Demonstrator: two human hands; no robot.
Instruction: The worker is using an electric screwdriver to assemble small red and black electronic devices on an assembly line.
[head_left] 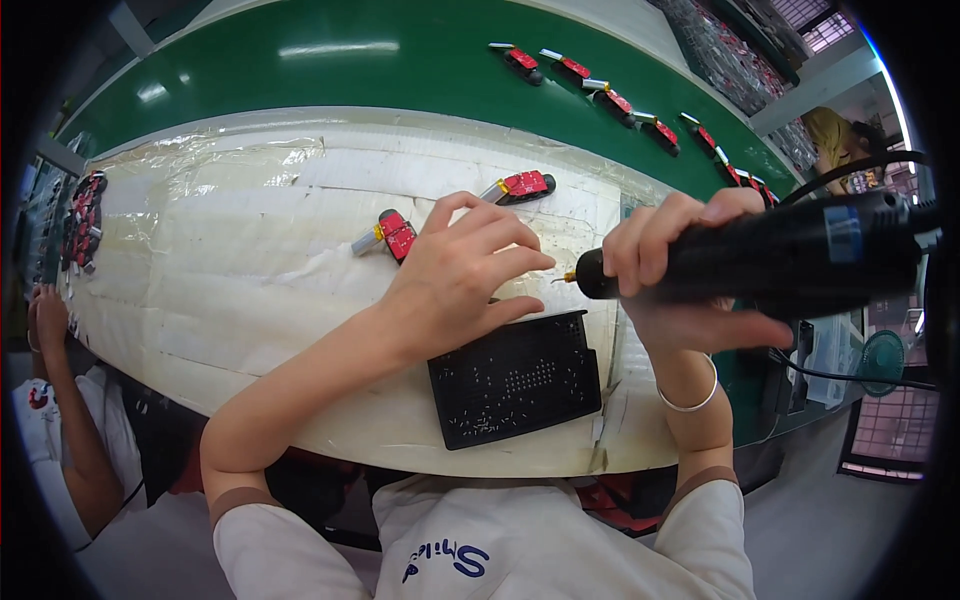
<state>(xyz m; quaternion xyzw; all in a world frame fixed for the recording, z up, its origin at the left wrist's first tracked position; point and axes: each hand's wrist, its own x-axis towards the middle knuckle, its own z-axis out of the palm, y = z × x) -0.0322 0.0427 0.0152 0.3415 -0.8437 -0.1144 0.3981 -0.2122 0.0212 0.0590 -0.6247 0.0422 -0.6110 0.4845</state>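
In my right hand is a black electric screwdriver, held level with its thin bit pointing left. The bit's tip is close to the fingertips of my left hand. That hand hovers over the table with fingers curved and apart, and nothing shows between them. Beneath it lies a black tray of small screws, some in neat rows and some scattered. Just beyond the left hand are a red-and-black part with a silver cylinder and another like it.
Several similar red parts lie on the green surface at the far right. A pile of red parts sits at the table's left end, near another person's hand. A black cable arches behind the screwdriver.
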